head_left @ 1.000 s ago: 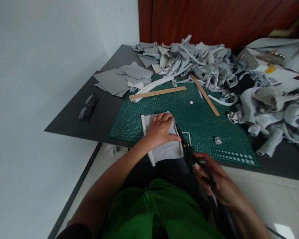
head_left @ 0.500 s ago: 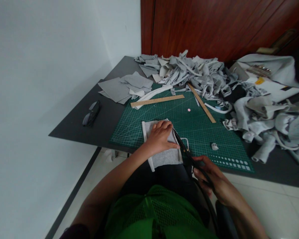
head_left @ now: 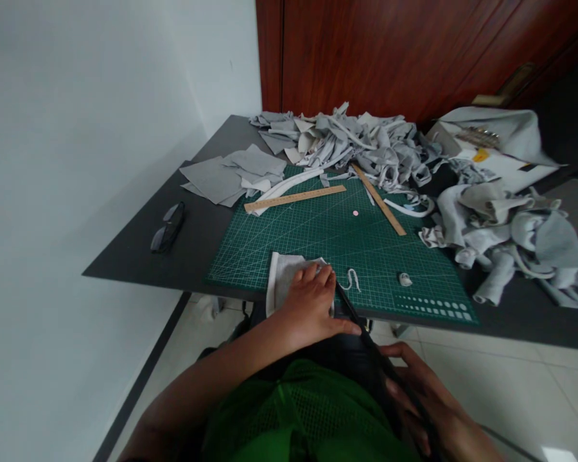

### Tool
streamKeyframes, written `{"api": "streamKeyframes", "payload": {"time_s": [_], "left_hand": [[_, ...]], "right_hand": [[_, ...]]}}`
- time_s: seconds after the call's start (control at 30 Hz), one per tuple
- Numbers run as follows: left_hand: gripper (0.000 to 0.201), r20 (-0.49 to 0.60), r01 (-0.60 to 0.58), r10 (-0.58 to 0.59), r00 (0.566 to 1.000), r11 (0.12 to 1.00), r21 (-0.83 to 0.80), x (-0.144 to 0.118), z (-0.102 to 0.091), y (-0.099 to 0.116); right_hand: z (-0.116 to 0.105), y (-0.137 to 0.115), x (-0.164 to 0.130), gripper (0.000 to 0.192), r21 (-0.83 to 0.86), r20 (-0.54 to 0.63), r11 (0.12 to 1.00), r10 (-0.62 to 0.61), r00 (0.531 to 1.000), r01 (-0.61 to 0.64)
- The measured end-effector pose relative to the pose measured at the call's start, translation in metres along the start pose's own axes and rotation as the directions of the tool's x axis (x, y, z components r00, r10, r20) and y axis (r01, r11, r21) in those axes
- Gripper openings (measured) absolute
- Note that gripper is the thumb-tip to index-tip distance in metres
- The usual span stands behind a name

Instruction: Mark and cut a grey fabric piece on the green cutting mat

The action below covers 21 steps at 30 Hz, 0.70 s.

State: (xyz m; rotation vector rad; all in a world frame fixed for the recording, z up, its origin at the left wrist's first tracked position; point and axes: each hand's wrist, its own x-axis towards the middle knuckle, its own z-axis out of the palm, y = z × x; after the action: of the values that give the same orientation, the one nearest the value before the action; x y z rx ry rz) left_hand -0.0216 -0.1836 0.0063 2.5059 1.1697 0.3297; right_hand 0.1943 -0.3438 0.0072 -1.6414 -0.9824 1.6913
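My left hand [head_left: 313, 305] presses flat on a light grey felt piece [head_left: 283, 276] at the near edge of the green cutting mat [head_left: 318, 231]; part of the felt hangs over the table edge. My right hand [head_left: 424, 404] grips the handles of black scissors [head_left: 361, 327], whose blades run up along the felt's right side beside my left thumb. A thin curled felt offcut [head_left: 350, 280] lies just right of the blade tips.
Two wooden rulers [head_left: 295, 197] [head_left: 378, 199] lie on the mat's far part. Heaps of grey fabric scraps [head_left: 366, 144] [head_left: 505, 237] fill the back and right. Flat grey sheets [head_left: 231, 173] and dark glasses [head_left: 167, 226] lie at the left. A small white object [head_left: 405, 279] rests on the mat.
Both hands, the felt and the scissors have drawn back toward the table's near edge and my body. The camera view has tilted, so the table sits lower in frame.
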Motion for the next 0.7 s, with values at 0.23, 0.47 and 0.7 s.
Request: {"api": "streamKeyframes", "payload": {"time_s": [0.23, 0.47, 0.7], "left_hand": [[0.024, 0.054, -0.216, 0.223, 0.973, 0.970, -0.108, 0.036, -0.024, -0.037], [0.012, -0.100, -0.188, 0.177, 0.979, 0.976, -0.111, 0.051, -0.010, -0.064], [0.012, -0.133, -0.062, 0.050, 0.990, 0.994, -0.089, 0.050, -0.015, -0.069]], "right_hand": [[0.009, 0.014, -0.003, 0.058, 0.121, -0.023, 0.992, 0.019, 1.000, -0.016], [0.014, 0.012, -0.009, 0.056, 0.107, -0.030, 0.994, 0.013, 0.999, -0.010], [0.025, -0.012, 0.004, 0.050, 0.035, -0.048, 0.999, -0.011, 0.999, 0.013]]}}
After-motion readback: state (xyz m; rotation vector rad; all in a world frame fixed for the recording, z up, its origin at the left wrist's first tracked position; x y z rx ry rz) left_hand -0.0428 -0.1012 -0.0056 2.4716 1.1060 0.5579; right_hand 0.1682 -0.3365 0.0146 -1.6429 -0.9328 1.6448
